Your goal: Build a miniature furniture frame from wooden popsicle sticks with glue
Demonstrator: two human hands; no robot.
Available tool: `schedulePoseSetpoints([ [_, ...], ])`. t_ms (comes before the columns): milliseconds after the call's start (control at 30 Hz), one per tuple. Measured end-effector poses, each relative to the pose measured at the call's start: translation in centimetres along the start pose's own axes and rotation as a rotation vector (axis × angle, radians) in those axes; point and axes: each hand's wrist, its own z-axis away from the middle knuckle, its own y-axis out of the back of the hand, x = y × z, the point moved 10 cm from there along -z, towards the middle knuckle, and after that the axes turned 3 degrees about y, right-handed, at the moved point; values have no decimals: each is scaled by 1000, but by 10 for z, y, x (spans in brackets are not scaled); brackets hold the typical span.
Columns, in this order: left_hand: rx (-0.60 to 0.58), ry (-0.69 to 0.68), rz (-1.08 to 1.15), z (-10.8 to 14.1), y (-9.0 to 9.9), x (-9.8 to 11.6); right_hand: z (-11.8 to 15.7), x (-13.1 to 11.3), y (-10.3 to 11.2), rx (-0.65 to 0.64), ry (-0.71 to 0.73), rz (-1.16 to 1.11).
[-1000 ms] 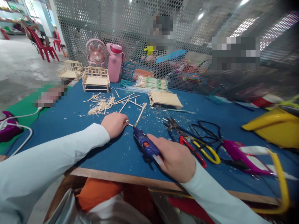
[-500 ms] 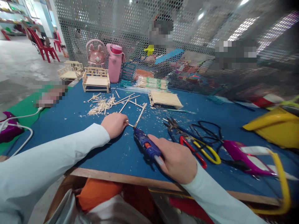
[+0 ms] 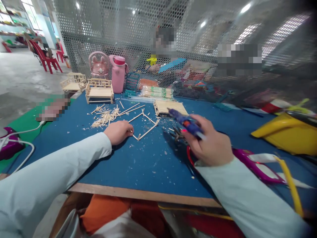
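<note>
My left hand (image 3: 119,133) rests low over the table, its fingers pinching one corner of a frame of thin wooden sticks (image 3: 149,131). The frame lies on the blue tabletop, with short stubs at its corners. Up and to the right of it, my right hand (image 3: 210,142) is wrapped round a blue glue gun (image 3: 189,125), nozzle pointing left and away from me. Under that hand, pliers (image 3: 178,135) and a red handle are partly covered. A heap of cut sticks and chips (image 3: 106,117) lies beyond my left hand. Behind the gun nozzle sits a small wooden bed-like piece (image 3: 164,107).
Small wooden model benches (image 3: 99,92) stand at the back left, beside a pink bottle (image 3: 119,77). Packed sticks (image 3: 157,92) lie against the perforated metal screen (image 3: 138,36). To the right are a purple-and-white tool (image 3: 260,167) and a yellow container (image 3: 287,134).
My right hand has lifted the glue gun off the stick corner and moved it up and right, over the pliers. My left hand has stayed on the sticks, which now show as a frame.
</note>
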Motion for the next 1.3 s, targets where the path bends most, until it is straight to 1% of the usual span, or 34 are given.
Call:
schedulePoseSetpoints([
  [33, -3, -30, -5, -2, 1, 0, -10, 14, -9, -11, -47, 60],
  [100, 11, -76, -4, -5, 5, 1, -30, 35, -34, -85, -80, 113],
  [133, 33, -88, 13, -5, 9, 1, -38, 45, -49, -145, -102, 115],
  [167, 69, -89, 43, -4, 15, 0, -46, 53, -61, -179, -113, 110],
  [233, 161, -79, 152, 1, 29, -1, -57, 61, -78, -191, -108, 76],
  [300, 242, -45, 314, 7, 41, -3, -64, 65, -91, -170, -113, 43],
  [333, 264, -15, 426, 9, 44, -5, -66, 65, -96, -159, -110, 24],
  [400, 284, 53, 742, 11, 45, -11, -70, 63, -103, -135, -101, -17],
  [467, 258, 110, 1094, 12, 38, -13, -74, 61, -99, -87, -121, -46],
  [533, 215, 160, 1363, 12, 29, -11, -76, 53, -84, -17, -159, -56],
  [600, 167, 200, 1509, 14, 23, -6, -72, 34, -62, 44, -177, -123],
  [633, 142, 215, 1547, 16, 20, -2, -69, 17, -53, 54, -155, -203],
  [667, 115, 225, 1570, 18, 16, 2, -64, 2, -46, 66, -154, -453],
  [700, 85, 231, 1583, 20, 13, 6, -59, -17, -44, 31, -147, -697],
  [733, 57, 236, 1589, 22, 9, 11, -53, -38, -44, -33, -125, -892],
  [800, 12, 250, 1591, 25, 0, 17, -40, -67, -49, -138, -165, -1162],
  [833, 2, 259, 1587, 26, -3, 19, -34, -75, -53, -167, -204, -1246],
  [867, -1, 266, 1583, 27, -7, 19, -30, -79, -55, -168, -239, -1295],
  [933, 4, 267, 1582, 29, -10, 19, -26, -78, -54, -92, -258, -1315],
  [1000, -3, 255, 1597, 30, -12, 20, -27, -75, -46, 9, -212, -1296],
  [1033, -17, 252, 1611, 31, -12, 21, -28, -75, -43, 35, -185, -1298],
  [1100, -54, 257, 1646, 33, -14, 25, -29, -76, -38, 33, -154, -1325],
  [1167, -67, 267, 1658, 34, -13, 28, -32, -75, -36, 4, -157, -1354],
  [1200, -41, 273, 1645, 34, -10, 26, -33, -73, -36, -6, -174, -1366],
  [1233, 10, 279, 1616, 33, -5, 21, -34, -69, -37, -14, -208, -1382],
  [1300, 155, 292, 1504, 31, 8, 6, -33, -59, -49, -61, -310, -1442],
])
